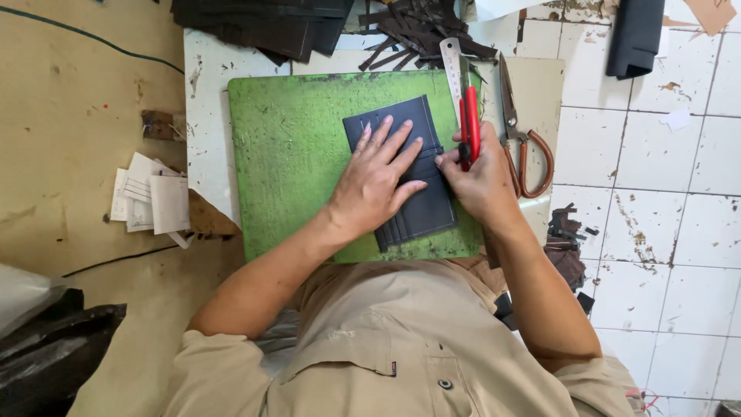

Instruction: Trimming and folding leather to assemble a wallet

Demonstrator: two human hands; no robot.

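Two bare hands work over a dark, flat, rectangular leather piece with stitched pocket lines, which lies tilted on a scuffed green cutting mat. The left hand rests palm down on the leather with its fingers spread flat and open, pressing the piece against the mat rather than gripping it; the leather shows above the fingertips and below the heel of the palm. The right hand sits just beside the leather's right edge, its fingers curled closed around a red-handled utility knife, which stands along that edge. A steel ruler lies just beyond the knife, reaching up past the mat's top edge.

Just right of the right hand, large scissors with brown handles lie on a pale board. The mat sits on a worn white surface. No container holds anything in view; loose material lies in heaps instead: a pile of dark offcut strips above the mat, stacked dark sheets at the top left, and small dark scraps on the white tiled floor to the right. A few white paper slips lie to the left on a tan wooden surface.
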